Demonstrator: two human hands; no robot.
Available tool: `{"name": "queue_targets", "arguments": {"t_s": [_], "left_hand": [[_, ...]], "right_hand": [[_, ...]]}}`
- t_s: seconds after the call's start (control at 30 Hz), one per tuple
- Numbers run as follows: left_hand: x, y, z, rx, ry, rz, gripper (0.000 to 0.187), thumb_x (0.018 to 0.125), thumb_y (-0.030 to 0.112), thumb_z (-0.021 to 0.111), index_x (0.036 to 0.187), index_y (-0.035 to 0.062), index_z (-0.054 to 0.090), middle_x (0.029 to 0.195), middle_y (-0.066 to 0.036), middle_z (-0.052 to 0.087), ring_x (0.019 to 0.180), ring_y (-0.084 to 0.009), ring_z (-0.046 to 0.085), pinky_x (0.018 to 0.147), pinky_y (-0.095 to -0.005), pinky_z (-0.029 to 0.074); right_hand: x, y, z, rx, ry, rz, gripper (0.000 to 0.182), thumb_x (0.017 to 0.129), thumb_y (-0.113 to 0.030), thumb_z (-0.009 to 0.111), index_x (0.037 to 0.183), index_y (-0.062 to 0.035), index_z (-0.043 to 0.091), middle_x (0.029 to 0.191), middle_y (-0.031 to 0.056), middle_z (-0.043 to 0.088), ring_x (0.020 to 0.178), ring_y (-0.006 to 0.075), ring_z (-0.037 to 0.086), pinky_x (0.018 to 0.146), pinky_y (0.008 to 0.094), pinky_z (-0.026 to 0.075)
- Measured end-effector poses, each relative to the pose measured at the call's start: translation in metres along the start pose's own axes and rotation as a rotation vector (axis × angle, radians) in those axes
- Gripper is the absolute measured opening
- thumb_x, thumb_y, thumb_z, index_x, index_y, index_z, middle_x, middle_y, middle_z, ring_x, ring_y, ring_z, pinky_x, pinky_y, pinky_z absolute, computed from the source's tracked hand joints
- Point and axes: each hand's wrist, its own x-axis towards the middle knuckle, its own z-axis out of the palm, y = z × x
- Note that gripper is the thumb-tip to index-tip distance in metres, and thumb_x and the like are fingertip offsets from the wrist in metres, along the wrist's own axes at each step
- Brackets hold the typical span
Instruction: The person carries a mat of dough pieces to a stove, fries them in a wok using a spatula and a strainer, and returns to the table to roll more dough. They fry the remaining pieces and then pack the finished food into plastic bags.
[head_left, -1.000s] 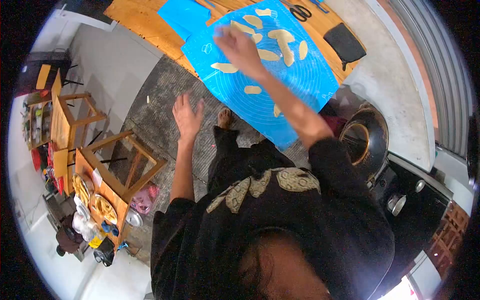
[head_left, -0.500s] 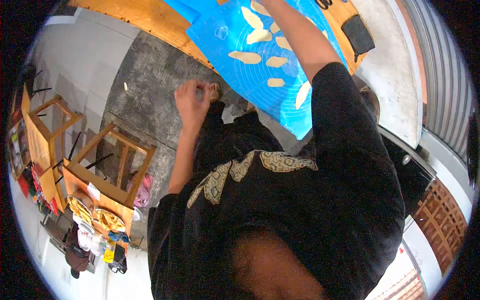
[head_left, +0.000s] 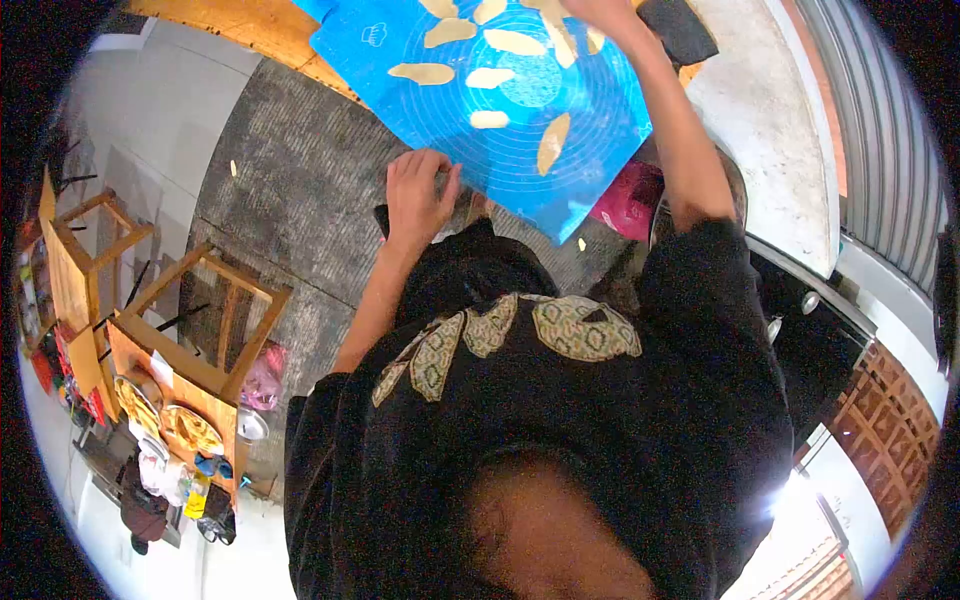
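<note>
My left hand [head_left: 418, 190] hangs beside the near-left edge of a blue mat [head_left: 400, 100], its fingers loosely curved, the thumb apart and nothing held. At the top edge of the view, my right hand [head_left: 603, 12] is over the mat, close to some overlapping flat dough pieces [head_left: 560, 38]; its fingertips are cut off by the frame. Several pale, flattened dough pieces lie about the mat, among them a long one [head_left: 553, 143], a short one [head_left: 489, 119] and an oval one [head_left: 514, 42].
A dark pouch [head_left: 678, 32] lies right of the mat. Below its right corner are a pink bag [head_left: 630, 203] and a round metal rim. Wooden stools [head_left: 205, 325] stand at the left, near trays of yellow food [head_left: 190, 430]. A person [head_left: 143, 512] is at the lower left.
The mat and dough appear lower and further left in view. My right hand has shifted right relative to the frame; my left hand now appears nearer the mat's edge, its thumb further from the fingers.
</note>
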Motion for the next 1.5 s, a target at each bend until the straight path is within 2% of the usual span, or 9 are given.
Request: {"name": "queue_targets", "arguments": {"t_s": [0.1,0.23,0.43,0.57,0.6,1.0,1.2,1.3,1.5], "left_hand": [[-0.001,0.024,0.008,-0.021,0.071,0.015,0.014,0.077,0.009,0.066,0.081,0.0055,0.053,0.08,-0.008,0.056,0.081,-0.0288,0.054,0.073,-0.04,0.039],[0.012,0.057,0.026,0.018,0.16,0.129,0.018,0.078,0.004,0.061,0.095,0.0037,0.054,0.1,-0.012,0.057,0.098,-0.0322,0.054,0.087,-0.0434,0.041],[0.043,0.071,0.055,0.177,-0.065,0.296,0.043,0.085,0.008,0.053,0.127,0.0025,0.044,0.134,-0.017,0.042,0.128,-0.0366,0.036,0.106,-0.051,0.027],[0.027,0.072,0.08,0.306,-0.221,0.324,0.051,0.09,0.018,0.048,0.136,-0.0001,0.035,0.142,-0.018,0.033,0.132,-0.0375,0.028,0.107,-0.0523,0.023],[0.022,0.075,0.083,0.356,-0.255,0.323,0.053,0.091,0.02,0.047,0.137,-0.0009,0.033,0.143,-0.018,0.031,0.133,-0.0376,0.027,0.108,-0.0523,0.023],[0.104,0.047,0.129,0.467,-0.35,0.432,0.055,0.093,0.026,0.036,0.143,0.0066,0.024,0.148,-0.017,0.022,0.139,-0.0339,0.016,0.11,-0.0526,0.016],[0.139,0.043,0.147,0.479,-0.242,0.518,0.058,0.091,0.025,0.039,0.145,0.0155,0.021,0.149,-0.017,0.021,0.138,-0.0363,0.015,0.107,-0.0596,0.015],[0.152,0.042,0.155,0.462,-0.193,0.518,0.059,0.09,0.026,0.042,0.145,0.015,0.022,0.148,-0.018,0.02,0.138,-0.0381,0.014,0.106,-0.0623,0.014],[0.143,0.058,0.127,0.354,-0.006,0.334,0.058,0.09,0.022,0.046,0.142,0.0081,0.027,0.147,-0.019,0.022,0.137,-0.0438,0.012,0.105,-0.0636,0.011]], "right_hand": [[-0.129,-0.035,-0.036,0.014,0.237,-0.067,0.037,0.086,-0.019,0.058,0.12,-0.0071,0.053,0.108,0.0203,0.06,0.092,0.0385,0.059,0.077,0.0446,0.048],[-0.252,-0.048,-0.044,-0.072,-0.085,0.157,0.043,0.085,-0.019,0.061,0.126,-0.0129,0.052,0.095,0.0133,0.056,0.084,0.0307,0.056,0.072,0.0394,0.048],[-0.302,-0.032,-0.028,-0.148,-0.095,0.012,0.047,0.081,-0.015,0.062,0.127,-0.0198,0.054,0.091,0.0084,0.052,0.084,0.0248,0.055,0.068,0.0336,0.047],[-0.308,-0.035,-0.024,-0.345,0.047,-0.026,0.047,0.08,-0.017,0.062,0.127,-0.0204,0.054,0.111,0.0084,0.052,0.102,0.0259,0.05,0.089,0.0416,0.037],[-0.314,-0.03,-0.011,-0.313,0.06,0.027,0.045,0.083,-0.021,0.056,0.128,-0.0219,0.053,0.123,0.0109,0.049,0.107,0.0285,0.05,0.093,0.0531,0.033],[-0.268,0.011,-0.005,-0.415,0.202,0.344,0.05,0.088,-0.029,0.048,0.135,-0.0127,0.043,0.143,0.0216,0.029,0.132,0.041,0.025,0.101,0.0692,0.01],[-0.245,0.034,-0.007,-0.524,0.233,0.433,0.05,0.085,-0.028,0.053,0.133,-0.0133,0.044,0.137,0.0203,0.035,0.128,0.0385,0.031,0.102,0.0672,0.012],[-0.233,0.037,-0.016,-0.512,0.355,0.367,0.046,0.082,-0.029,0.06,0.124,-0.0128,0.052,0.123,0.0159,0.047,0.115,0.0335,0.043,0.1,0.0589,0.025],[-0.253,0.024,-0.009,-0.141,0.197,-0.041,0.036,0.077,-0.026,0.069,0.11,-0.0136,0.061,0.1,0.0069,0.056,0.093,0.0277,0.053,0.085,0.0441,0.039]]}}
